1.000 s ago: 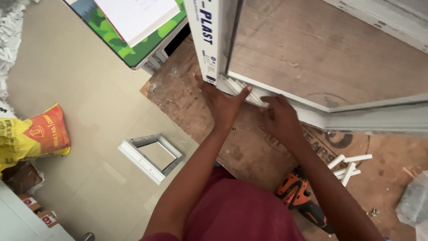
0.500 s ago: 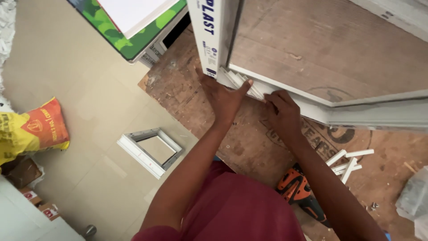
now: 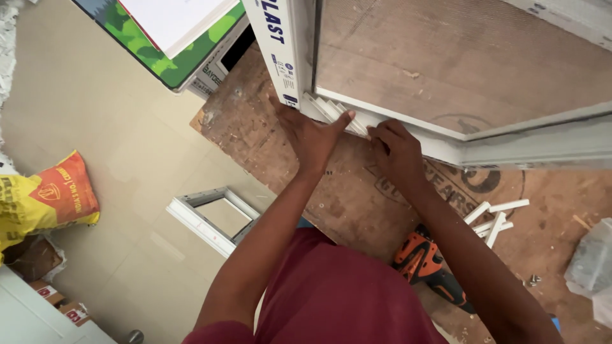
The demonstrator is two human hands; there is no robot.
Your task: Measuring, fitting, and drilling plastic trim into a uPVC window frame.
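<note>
White plastic window frame (image 3: 446, 143) lies on the scarred plywood tabletop (image 3: 306, 191); both hands have crept slightly toward its corner. Left hand (image 3: 312, 134) presses, fingers together, on the thin white strips (image 3: 338, 114); right hand (image 3: 398, 156) curls, pinching them, so seating continues

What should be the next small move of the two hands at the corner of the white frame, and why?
Probably press the loose white strip down into the white frame near its corner. The left hand has its thumb on the strip's raised, fanned end, and the right hand grips the frame edge beside it. The strip seems not yet flush, so seating it looks like the next step.
</note>
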